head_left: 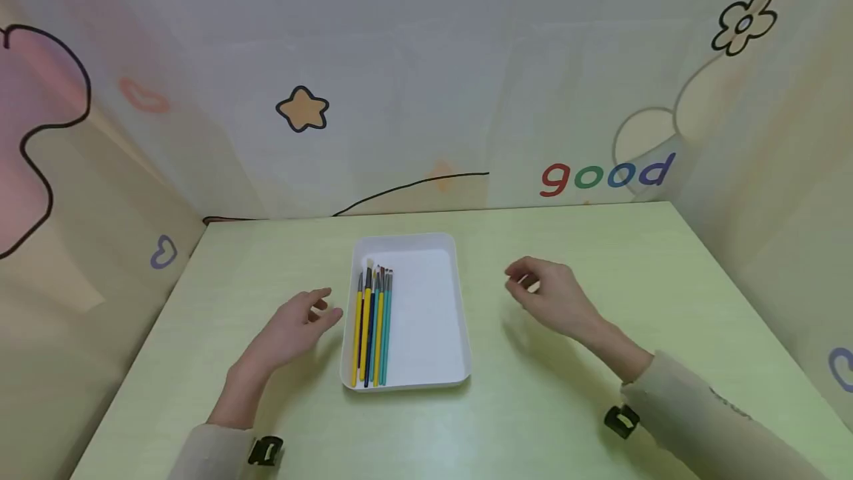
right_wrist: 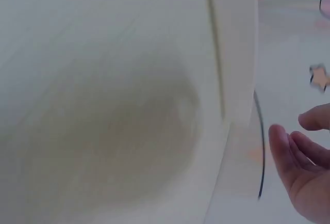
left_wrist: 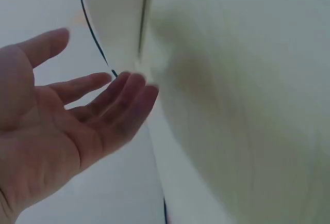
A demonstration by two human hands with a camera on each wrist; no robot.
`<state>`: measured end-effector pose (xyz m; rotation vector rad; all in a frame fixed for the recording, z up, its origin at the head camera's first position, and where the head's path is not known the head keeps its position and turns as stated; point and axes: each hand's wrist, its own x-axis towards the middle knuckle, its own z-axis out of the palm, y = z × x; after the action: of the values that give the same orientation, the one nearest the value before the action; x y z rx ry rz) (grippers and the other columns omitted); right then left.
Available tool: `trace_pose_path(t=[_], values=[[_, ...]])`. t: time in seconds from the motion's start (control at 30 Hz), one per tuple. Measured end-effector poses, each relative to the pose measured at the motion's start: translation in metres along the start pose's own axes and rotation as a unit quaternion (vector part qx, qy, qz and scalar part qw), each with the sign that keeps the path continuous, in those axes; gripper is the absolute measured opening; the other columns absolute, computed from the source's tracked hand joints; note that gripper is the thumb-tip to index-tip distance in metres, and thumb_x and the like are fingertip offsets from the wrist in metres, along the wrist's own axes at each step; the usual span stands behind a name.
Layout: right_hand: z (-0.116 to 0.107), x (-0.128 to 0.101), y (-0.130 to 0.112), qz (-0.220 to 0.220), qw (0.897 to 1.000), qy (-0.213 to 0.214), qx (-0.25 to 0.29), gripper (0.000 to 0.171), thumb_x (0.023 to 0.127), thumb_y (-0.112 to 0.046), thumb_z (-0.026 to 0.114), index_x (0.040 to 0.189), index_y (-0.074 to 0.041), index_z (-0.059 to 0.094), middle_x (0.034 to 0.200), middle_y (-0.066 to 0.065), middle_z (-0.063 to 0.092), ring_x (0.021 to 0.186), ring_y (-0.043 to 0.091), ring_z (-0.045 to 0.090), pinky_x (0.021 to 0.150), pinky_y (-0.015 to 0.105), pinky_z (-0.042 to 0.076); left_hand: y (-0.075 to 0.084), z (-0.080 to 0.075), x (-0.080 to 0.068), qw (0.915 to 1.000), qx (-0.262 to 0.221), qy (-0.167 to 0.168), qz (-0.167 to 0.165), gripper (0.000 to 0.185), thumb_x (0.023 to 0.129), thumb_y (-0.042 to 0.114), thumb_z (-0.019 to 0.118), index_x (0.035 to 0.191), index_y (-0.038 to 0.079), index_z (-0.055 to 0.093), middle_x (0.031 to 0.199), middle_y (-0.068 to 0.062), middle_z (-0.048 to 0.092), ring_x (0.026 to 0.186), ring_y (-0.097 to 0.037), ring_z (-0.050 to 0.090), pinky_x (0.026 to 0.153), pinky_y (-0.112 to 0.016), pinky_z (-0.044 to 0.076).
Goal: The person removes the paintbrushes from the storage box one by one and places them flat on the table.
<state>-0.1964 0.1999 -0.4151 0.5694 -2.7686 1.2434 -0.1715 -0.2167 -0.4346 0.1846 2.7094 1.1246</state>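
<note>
Pale green tabletop (head_left: 566, 243), boxed in by cartoon-printed walls reading "good". White rectangular plastic tray (head_left: 433, 317) sits mid-tabletop, long axis running from near edge toward far edge. Bundle of yellow, blue and teal paintbrushes (head_left: 373, 328) lies along the tray's left wall, bristles toward the far edge, handles toward the near edge. Left hand (head_left: 293, 328) hovers just beside the tray's left rim, fingers relaxed and spread, holding nothing; nearer the brushes. Right hand (head_left: 549, 295) hangs right of the tray, apart from it, fingers loosely curled, empty. Wrist views are blurred.
</note>
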Motion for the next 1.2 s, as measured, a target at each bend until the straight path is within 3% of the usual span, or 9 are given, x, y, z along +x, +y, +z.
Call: trace_pose_path(t=[0.1, 0.2, 0.3, 0.4, 0.53, 0.77, 0.97, 1.2], values=[[0.024, 0.015, -0.028, 0.037, 0.991, -0.051, 0.116, 0.020, 0.097, -0.004, 0.067, 0.115, 0.006, 0.066, 0.097, 0.012, 0.069, 0.084, 0.030, 0.070, 0.072, 0.043, 0.063, 0.007, 0.005, 0.003, 0.9956, -0.083, -0.034, -0.028, 0.064, 0.103, 0.027, 0.064, 0.155, 0.000, 0.038, 0.132, -0.021, 0.055, 0.107, -0.031, 0.062, 0.082, -0.040, 0.060], [0.051, 0.030, -0.049, 0.090, 0.969, -0.116, 0.201, 0.032, 0.099, -0.006, 0.065, 0.125, 0.011, 0.059, 0.104, 0.017, 0.066, 0.093, 0.036, 0.070, 0.078, 0.047, 0.062, 0.012, 0.009, 0.008, 0.9857, -0.152, -0.049, -0.055, 0.065, 0.102, 0.018, 0.064, 0.157, 0.003, 0.034, 0.131, -0.021, 0.052, 0.104, -0.031, 0.063, 0.082, -0.040, 0.061], [0.077, 0.043, -0.065, 0.141, 0.948, -0.173, 0.226, 0.045, 0.099, -0.010, 0.066, 0.135, 0.013, 0.051, 0.110, 0.017, 0.064, 0.099, 0.035, 0.071, 0.083, 0.044, 0.061, 0.013, 0.012, 0.010, 0.9819, -0.168, -0.054, -0.069, 0.064, 0.101, 0.013, 0.063, 0.157, 0.003, 0.033, 0.130, -0.022, 0.049, 0.100, -0.031, 0.063, 0.082, -0.041, 0.061], [0.099, 0.055, -0.075, 0.175, 0.937, -0.216, 0.211, 0.050, 0.099, -0.014, 0.067, 0.138, 0.014, 0.050, 0.111, 0.015, 0.066, 0.096, 0.029, 0.072, 0.084, 0.039, 0.061, 0.012, 0.014, 0.011, 0.9806, -0.172, -0.055, -0.077, 0.064, 0.099, 0.007, 0.063, 0.156, 0.002, 0.034, 0.127, -0.023, 0.048, 0.096, -0.032, 0.063, 0.080, -0.042, 0.062], [0.122, 0.067, -0.083, 0.193, 0.942, -0.221, 0.162, 0.046, 0.098, -0.017, 0.070, 0.130, 0.012, 0.056, 0.099, 0.013, 0.071, 0.083, 0.022, 0.073, 0.081, 0.036, 0.061, 0.012, 0.014, 0.011, 0.9795, -0.176, -0.054, -0.082, 0.064, 0.097, 0.004, 0.063, 0.154, 0.003, 0.035, 0.123, -0.023, 0.048, 0.094, -0.033, 0.062, 0.077, -0.042, 0.062], [0.156, 0.077, -0.091, 0.191, 0.959, -0.186, 0.096, 0.019, 0.092, -0.011, 0.075, 0.096, 0.004, 0.064, 0.075, 0.008, 0.068, 0.062, 0.018, 0.069, 0.062, 0.028, 0.060, 0.013, 0.016, 0.011, 0.9800, -0.171, -0.065, -0.078, 0.062, 0.097, 0.005, 0.059, 0.154, 0.003, 0.035, 0.124, -0.023, 0.049, 0.093, -0.031, 0.063, 0.079, -0.042, 0.062], [0.172, 0.079, -0.098, 0.163, 0.971, -0.176, 0.024, 0.021, 0.091, -0.012, 0.078, 0.080, -0.002, 0.062, 0.061, 0.005, 0.066, 0.050, 0.013, 0.063, 0.050, 0.021, 0.052, 0.011, 0.018, 0.013, 0.9793, -0.177, -0.072, -0.066, 0.060, 0.097, 0.004, 0.054, 0.154, 0.002, 0.035, 0.125, -0.023, 0.049, 0.093, -0.031, 0.064, 0.079, -0.044, 0.062], [0.174, 0.080, -0.099, 0.188, 0.968, -0.155, 0.063, 0.015, 0.088, -0.003, 0.076, 0.080, 0.000, 0.063, 0.063, 0.007, 0.066, 0.055, 0.018, 0.069, 0.051, 0.024, 0.057, 0.011, 0.019, 0.015, 0.9785, -0.183, -0.074, -0.059, 0.060, 0.097, 0.002, 0.054, 0.154, 0.002, 0.035, 0.125, -0.024, 0.048, 0.093, -0.031, 0.064, 0.078, -0.043, 0.062]])
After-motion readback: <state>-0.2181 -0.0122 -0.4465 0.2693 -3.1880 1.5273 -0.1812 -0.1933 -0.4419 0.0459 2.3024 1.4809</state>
